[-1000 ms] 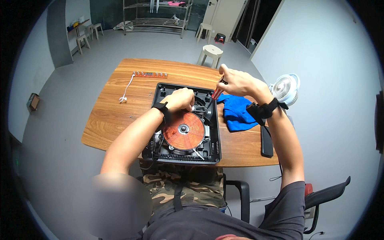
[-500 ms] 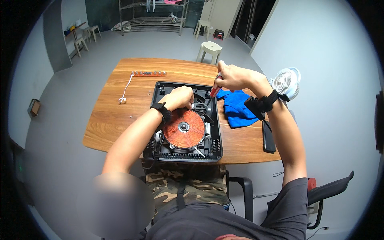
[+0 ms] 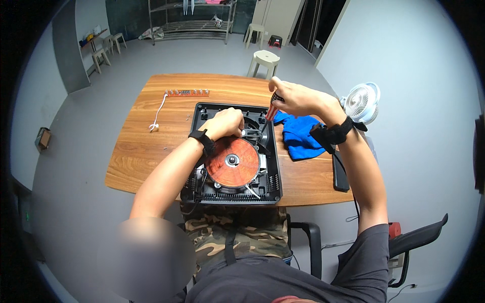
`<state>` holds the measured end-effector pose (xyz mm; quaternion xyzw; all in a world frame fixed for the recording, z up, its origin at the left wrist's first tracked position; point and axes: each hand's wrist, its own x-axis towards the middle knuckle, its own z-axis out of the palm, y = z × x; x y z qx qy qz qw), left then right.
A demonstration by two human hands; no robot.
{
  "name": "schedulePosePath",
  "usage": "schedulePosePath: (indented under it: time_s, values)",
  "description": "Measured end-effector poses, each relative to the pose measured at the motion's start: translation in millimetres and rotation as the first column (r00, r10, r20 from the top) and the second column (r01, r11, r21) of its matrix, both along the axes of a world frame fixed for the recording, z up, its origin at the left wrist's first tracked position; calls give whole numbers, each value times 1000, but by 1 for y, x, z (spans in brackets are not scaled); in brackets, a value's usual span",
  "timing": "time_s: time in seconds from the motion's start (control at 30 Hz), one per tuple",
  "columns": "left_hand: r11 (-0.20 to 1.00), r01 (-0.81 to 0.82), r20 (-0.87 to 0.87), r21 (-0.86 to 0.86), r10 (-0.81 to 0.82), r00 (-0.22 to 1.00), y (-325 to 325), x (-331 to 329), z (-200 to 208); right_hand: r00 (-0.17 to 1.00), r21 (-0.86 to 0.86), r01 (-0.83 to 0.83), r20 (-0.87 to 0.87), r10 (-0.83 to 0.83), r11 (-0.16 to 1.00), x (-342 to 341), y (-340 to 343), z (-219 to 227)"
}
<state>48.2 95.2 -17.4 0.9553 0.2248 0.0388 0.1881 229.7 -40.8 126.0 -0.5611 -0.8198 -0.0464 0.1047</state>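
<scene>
Table [image 3: 136, 166]: carrying the work, with the case sitting at its near edge, in front of the person
Case [image 3: 276, 189]: lying open, its inside showing, so the opening-up is looking done; no cover is showing on it
Coil [image 3: 233, 174]: resting in the near half of the case, copper-red and round, so this part is not standing apart from the rest
Cloth [image 3: 303, 139]: lying crumpled and blue, just right of the case
Right hand [image 3: 298, 98]: closing its fingers around the screwdriver, above the far right part of the case
Left hand [image 3: 227, 123]: reaching into the case beyond the coil, fingers bending down; whether they are pinching or only steadying something, I cannot tell
Board [image 3: 187, 93]: lying apart near the table's far edge, its white cable [image 3: 160, 113] trailing toward the person, so fitting is not showing as done here
Screwdriver [image 3: 271, 112]: pointing down into the case, red handle up; the work at this spot is seeming unfinished, and whether a screw is turning in or out, I cannot tell
Bits [image 3: 165, 148]: lying loose left of the case, too small to identify
</scene>
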Motion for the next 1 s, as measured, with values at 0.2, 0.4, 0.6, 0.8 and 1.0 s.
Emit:
schedulePosePath:
  time_s: [0.2, 0.4, 0.6, 0.8, 1.0]
  values:
    - [1000, -15, -18, 2, 15, 1000, 2, -1, -1, 931, -127, 363, 82, -354, 923, -17, 7, 4]
    - [1000, -19, -14, -8, 19, 1000, -1, 0, -1, 933, -49, 326, 175, -313, 944, -18, 1, 7]
    - [1000, -9, -18, 24, 9, 1000, 1, 2, -3, 885, -187, 452, 215, -412, 872, -12, 9, 11]
    - [999, -42, -23, -8, 42, 999, 2, -3, -2, 847, -28, 456, 319, -425, 889, -18, 10, 1]
    - [1000, -5, -5, 7, 5, 1000, -4, 3, 1, 988, -46, 154, 28, -153, 987, 4, 8, -10]
